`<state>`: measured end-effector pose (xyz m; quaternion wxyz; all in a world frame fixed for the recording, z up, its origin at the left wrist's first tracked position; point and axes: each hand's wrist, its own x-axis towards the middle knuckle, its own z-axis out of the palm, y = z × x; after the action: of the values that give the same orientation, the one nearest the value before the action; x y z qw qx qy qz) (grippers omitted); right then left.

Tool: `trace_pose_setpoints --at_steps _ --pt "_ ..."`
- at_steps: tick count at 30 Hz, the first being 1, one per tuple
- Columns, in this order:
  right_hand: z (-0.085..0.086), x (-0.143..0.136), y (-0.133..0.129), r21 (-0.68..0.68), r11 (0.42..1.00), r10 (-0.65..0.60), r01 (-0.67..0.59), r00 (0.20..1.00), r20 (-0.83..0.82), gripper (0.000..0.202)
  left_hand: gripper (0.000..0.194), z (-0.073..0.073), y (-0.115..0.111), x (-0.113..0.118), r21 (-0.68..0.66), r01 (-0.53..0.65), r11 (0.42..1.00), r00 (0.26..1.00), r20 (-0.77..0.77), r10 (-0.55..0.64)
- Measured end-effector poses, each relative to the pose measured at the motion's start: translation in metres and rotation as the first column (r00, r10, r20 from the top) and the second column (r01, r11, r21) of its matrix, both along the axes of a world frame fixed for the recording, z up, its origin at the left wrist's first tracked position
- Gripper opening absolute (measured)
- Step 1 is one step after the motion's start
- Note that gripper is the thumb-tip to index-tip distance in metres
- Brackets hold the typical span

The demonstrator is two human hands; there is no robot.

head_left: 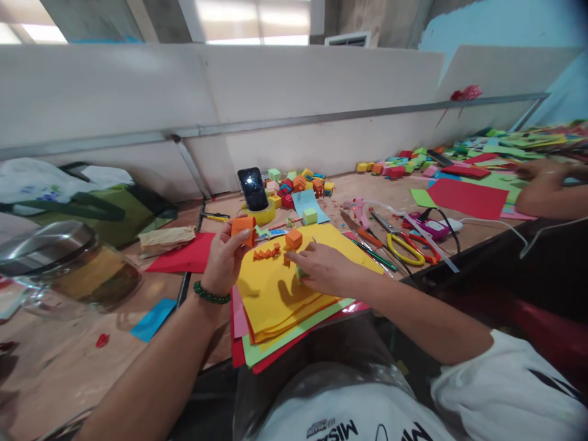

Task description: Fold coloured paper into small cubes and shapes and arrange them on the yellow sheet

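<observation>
My left hand [228,251] is closed around a folded orange paper piece [243,231], raised over the left edge of a yellow paper stack [271,306]. My right hand [321,266] is over the stack, its fingertips closed at a small orange paper piece [286,261]; the thumb is mostly hidden. Under the right palm, something light green [301,274] shows in part. An orange paper cube [294,239] sits just beyond the right fingertips. Between the hands lies a row of small zigzag-folded orange paper bits [266,252].
Behind the stack are a phone [253,188], yellow tape [261,213] and a heap of paper cubes [301,185]. Scissors [404,248], a knife [361,233] and a pink glue gun [361,211] lie right. A glass jug [68,269] stands left. Another person's arm [551,193] rests far right.
</observation>
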<state>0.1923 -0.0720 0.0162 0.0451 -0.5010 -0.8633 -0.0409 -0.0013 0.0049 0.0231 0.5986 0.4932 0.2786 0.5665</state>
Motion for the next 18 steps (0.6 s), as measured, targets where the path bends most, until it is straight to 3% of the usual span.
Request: trace_pose_setpoints --at_steps 3,6,9,13,18 --pt "0.013 -0.004 -0.009 -0.039 0.997 0.074 -0.072 0.997 0.033 0.051 0.033 0.002 -0.003 0.000 0.022 0.038 0.999 0.999 -0.010 -0.038" --pt "0.018 -0.002 -0.013 -0.057 0.989 0.129 -0.134 0.988 -0.081 0.060 0.034 0.003 -0.005 -0.001 0.049 0.046 0.998 0.999 -0.015 -0.046" --pt "0.010 0.007 -0.017 -0.050 0.998 -0.042 0.031 0.969 -0.243 0.059 0.034 0.004 -0.005 -0.002 0.056 0.043 0.998 0.999 -0.013 -0.042" --pt "-0.004 0.016 -0.026 -0.109 0.944 -0.330 0.312 0.881 -0.339 0.045 0.035 0.003 -0.005 -0.003 0.042 0.040 0.998 0.999 0.006 -0.041" --pt "-0.006 0.007 -0.020 -0.194 0.931 -0.363 0.310 0.842 -0.398 0.053 0.032 0.003 -0.006 -0.002 0.050 0.063 0.997 0.998 -0.016 -0.063"
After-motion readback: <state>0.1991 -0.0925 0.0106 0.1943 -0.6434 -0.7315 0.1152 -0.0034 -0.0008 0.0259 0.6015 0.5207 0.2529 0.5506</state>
